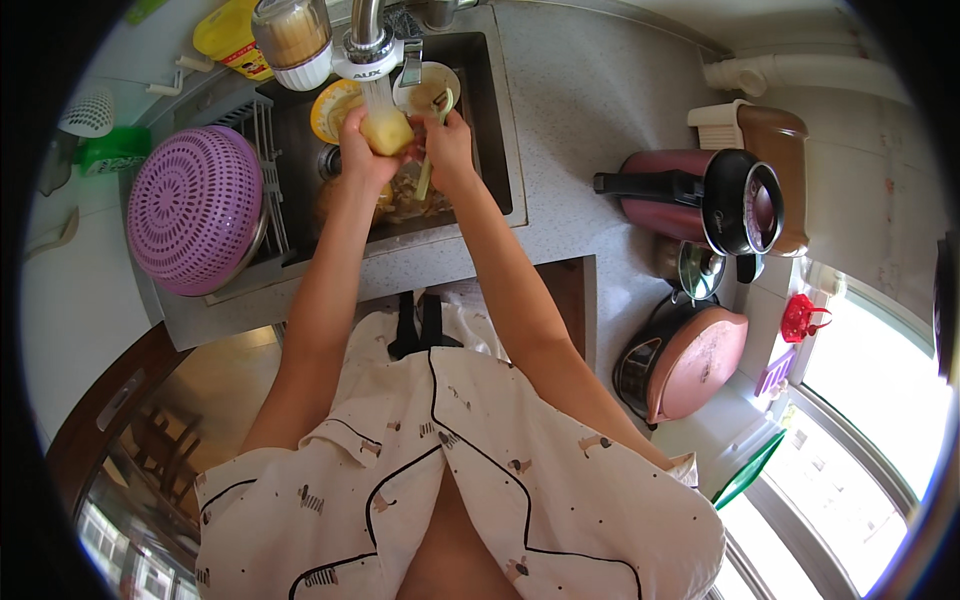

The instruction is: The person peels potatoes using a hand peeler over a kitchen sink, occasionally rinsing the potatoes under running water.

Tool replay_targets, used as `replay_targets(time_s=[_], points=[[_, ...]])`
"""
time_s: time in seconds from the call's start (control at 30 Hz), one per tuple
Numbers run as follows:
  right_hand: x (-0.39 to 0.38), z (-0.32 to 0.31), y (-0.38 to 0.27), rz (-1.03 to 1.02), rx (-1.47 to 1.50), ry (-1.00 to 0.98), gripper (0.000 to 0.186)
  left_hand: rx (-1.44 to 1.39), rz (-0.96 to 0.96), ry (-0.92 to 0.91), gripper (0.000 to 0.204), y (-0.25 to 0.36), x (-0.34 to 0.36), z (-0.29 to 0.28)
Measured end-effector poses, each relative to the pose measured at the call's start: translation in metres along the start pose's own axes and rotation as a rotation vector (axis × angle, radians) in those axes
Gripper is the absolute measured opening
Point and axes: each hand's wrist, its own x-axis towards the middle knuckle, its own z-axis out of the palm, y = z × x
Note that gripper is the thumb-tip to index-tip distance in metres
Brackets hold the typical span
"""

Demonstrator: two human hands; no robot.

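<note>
My left hand (362, 155) is closed around a peeled, pale yellow potato (388, 132). The potato is under the water stream (378, 95) from the faucet (368, 45), above the dark sink (492, 150). A pale green peeler (424, 178) is gripped in my right hand (452, 152), close beside the potato; its head points away from me. Behind my hands, a yellow-rimmed bowl (328, 108) and a white bowl (440, 76) stand in the sink. Brownish peelings (412, 198) lie at the sink's near side, partly hidden by my wrists.
Left of the sink rests an upturned purple colander (195, 210) beside a wire rack (270, 170). A water filter (292, 45) adjoins the faucet. Along the right counter stand a maroon pot with a black handle (665, 188), a glass lid (700, 268) and a pink board (700, 365).
</note>
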Motion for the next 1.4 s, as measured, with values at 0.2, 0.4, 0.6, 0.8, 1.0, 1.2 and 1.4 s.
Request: replay_targets(time_s=[0.2,0.4,0.6,0.8,1.0,1.2,1.4], points=[[-0.015,-0.006,0.026,0.307,-0.03,0.026,0.027,0.226,0.262,0.102,0.033,-0.038,-0.02,-0.002],[-0.022,-0.011,0.037,0.438,0.17,-0.125,0.03,0.806,0.699,0.226,0.057,-0.05,-0.013,-0.004],[-0.003,-0.016,0.033,0.586,0.09,-0.131,0.035,0.737,0.537,0.169,0.052,-0.015,0.014,0.003],[0.006,0.029,0.014,0.5,0.04,-0.107,0.032,0.659,0.611,0.32,0.04,0.01,0.048,-0.038],[0.063,0.046,0.046,0.123,-0.29,0.116,0.037,0.444,0.566,0.215,0.042,0.001,0.037,-0.01],[0.063,0.024,0.045,-0.066,-0.397,0.116,0.031,0.004,0.201,0.14,0.054,0.014,0.027,0.003],[0.026,-0.003,-0.021,0.066,-0.141,-0.034,0.025,-0.557,-0.072,0.177,0.046,0.018,0.022,0.0]])
